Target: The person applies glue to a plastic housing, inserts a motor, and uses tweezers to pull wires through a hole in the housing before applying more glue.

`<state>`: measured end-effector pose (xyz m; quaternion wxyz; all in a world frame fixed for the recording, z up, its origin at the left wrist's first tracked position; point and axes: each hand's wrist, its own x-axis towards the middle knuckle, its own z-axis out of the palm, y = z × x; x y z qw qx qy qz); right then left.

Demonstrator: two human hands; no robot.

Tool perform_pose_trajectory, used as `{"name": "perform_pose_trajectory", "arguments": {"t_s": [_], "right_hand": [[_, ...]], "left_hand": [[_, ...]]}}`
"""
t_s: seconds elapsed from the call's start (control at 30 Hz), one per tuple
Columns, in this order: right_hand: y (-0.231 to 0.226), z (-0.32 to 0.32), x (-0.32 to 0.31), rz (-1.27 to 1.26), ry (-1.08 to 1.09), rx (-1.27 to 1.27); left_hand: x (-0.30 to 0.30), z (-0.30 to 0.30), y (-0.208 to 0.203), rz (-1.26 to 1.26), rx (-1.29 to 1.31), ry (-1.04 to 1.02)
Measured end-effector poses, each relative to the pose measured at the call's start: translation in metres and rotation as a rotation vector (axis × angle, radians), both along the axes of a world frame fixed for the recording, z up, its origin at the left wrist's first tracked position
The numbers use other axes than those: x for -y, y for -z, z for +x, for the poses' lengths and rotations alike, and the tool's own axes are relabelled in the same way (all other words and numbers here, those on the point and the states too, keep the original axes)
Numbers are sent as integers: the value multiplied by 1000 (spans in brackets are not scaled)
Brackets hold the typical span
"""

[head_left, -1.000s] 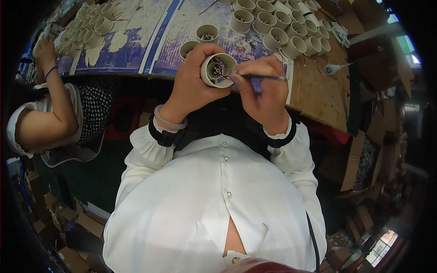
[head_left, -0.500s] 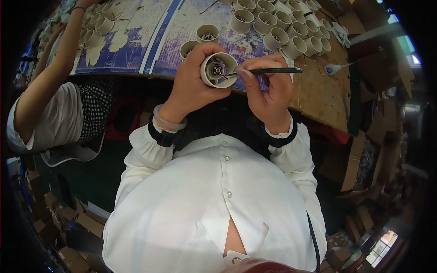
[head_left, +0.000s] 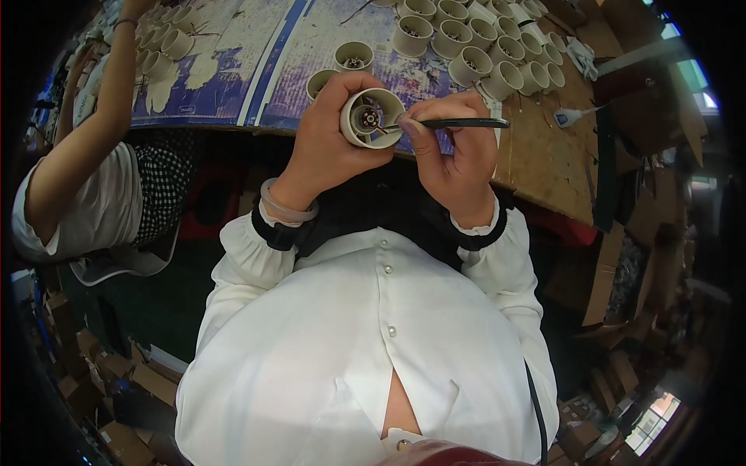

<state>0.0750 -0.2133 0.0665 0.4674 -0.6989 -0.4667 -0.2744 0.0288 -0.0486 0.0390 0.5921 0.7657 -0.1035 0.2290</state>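
Note:
My left hand is wrapped round a cream cylindrical housing, its open end tilted up toward me. Inside sits a small round metal-and-copper part, with a short reddish-brown wire or strip beside it. Between the thumb and fingers of my right hand is a pair of dark tweezers, lying nearly level. Their pale tip reaches over the housing's right rim into its opening. Just beyond my left hand, two similar housings stand on the table, one partly hidden by the fingers.
Many like housings crowd the far right of the table. A small white bottle with a thin nozzle lies on the bare brown board. At left, a co-worker's arm reaches over the worn purple sheet. Cardboard boxes stand at right.
The tweezers and my right hand have shifted slightly left, and the wire inside the housing sits a little differently. At left, the co-worker's arm has moved a little.

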Motion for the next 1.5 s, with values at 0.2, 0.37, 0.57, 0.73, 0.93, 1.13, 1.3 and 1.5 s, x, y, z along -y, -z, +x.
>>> {"name": "perform_pose_trajectory", "arguments": {"t_s": [0.2,0.37,0.57,0.73,0.93,1.13,1.3,1.5], "right_hand": [[2,0,0,25,-9,-21],[0,1,1,30,-6,-27],[-2,1,1,7,-3,-33],[-2,1,1,3,12,-40],[0,0,1,41,0,-34],[-4,-3,2,35,-2,-6],[-3,-1,2,37,-3,5],[1,0,1,31,-8,-6]], "left_hand": [[0,2,0,21,44,-6],[-1,2,0,39,74,-15],[-2,3,0,35,50,-16],[-1,3,-1,69,83,-28],[-1,3,-3,59,115,-6],[-1,2,-1,56,99,-11],[-1,2,0,49,82,-19],[-2,3,-1,81,111,-23]]}}
